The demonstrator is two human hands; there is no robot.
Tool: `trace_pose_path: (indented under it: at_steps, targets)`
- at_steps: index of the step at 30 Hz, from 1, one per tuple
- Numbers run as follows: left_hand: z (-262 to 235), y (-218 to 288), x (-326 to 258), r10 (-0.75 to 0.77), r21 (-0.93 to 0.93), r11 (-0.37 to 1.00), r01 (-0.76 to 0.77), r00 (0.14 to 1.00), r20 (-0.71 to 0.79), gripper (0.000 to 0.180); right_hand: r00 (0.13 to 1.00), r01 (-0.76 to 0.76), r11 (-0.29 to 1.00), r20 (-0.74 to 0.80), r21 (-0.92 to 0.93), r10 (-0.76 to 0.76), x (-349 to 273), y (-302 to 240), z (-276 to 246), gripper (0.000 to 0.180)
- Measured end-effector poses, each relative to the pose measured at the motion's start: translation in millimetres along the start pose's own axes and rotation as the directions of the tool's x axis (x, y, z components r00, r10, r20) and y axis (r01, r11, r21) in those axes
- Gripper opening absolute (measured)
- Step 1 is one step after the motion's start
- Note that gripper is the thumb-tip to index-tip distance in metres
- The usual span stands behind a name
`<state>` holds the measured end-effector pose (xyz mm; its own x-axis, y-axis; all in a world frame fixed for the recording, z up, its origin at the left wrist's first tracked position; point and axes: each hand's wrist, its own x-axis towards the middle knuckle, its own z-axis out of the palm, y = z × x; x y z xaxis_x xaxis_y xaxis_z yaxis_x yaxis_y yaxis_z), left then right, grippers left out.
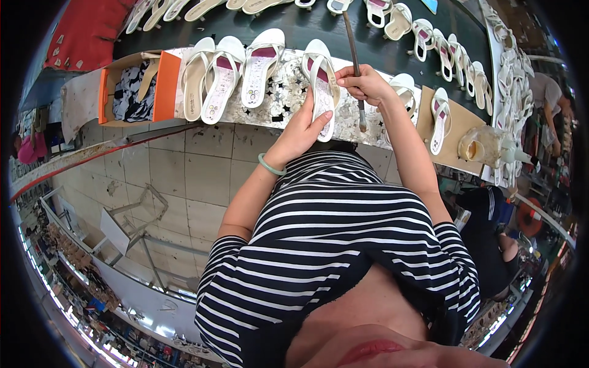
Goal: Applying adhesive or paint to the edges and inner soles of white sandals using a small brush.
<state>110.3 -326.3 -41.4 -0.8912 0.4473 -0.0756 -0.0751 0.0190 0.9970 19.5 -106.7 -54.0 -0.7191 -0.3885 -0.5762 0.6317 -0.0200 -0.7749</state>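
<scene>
My left hand (299, 127) grips a white heeled sandal (323, 98) from its left side, thumb lying across the insole near the heel end. The sandal has crossed straps and a patterned insole, and its toe points away from me. My right hand (369, 86) is closed round a long-handled brush (351, 40), whose bristle end hangs down below the hand. Thumb and fingertips of that hand are pinched together at the sandal's right edge; whether they hold something small there is too fine to see. To the left, several similar white sandals (264, 64) lie on the patterned work surface (279, 101).
An orange box (169, 86) with dark and white cloth pieces stands at the left. More sandals line the dark green bench (343, 40) beyond. On brown board (451, 132) at the right are another sandal (439, 119) and a clear container (478, 147) of amber liquid. Other people work at far right.
</scene>
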Motion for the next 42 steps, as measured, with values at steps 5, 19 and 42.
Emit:
trace_pose_path:
  at_steps: [5, 19, 42]
  targets:
    - [3, -13, 6, -0.009, -0.090, 0.996, 0.011, 1.000, 0.018, 0.072, 1.000, 0.005, 1.000, -0.015, 0.000, -0.005, 0, 3, -7, 0.016]
    - [-72, -91, -37, 0.130, 0.339, 0.878, 0.337, 0.514, -0.848, 0.064, 0.827, 0.112, 0.530, -0.217, -0.841, -0.519, 29, -4, 23, 0.014]
    - [-37, -43, -54, 0.179, 0.266, 0.964, -0.001, 0.742, -0.647, 0.068, 0.950, -0.213, 0.972, 0.253, 0.103, 0.181, 69, -22, 68, 0.013]
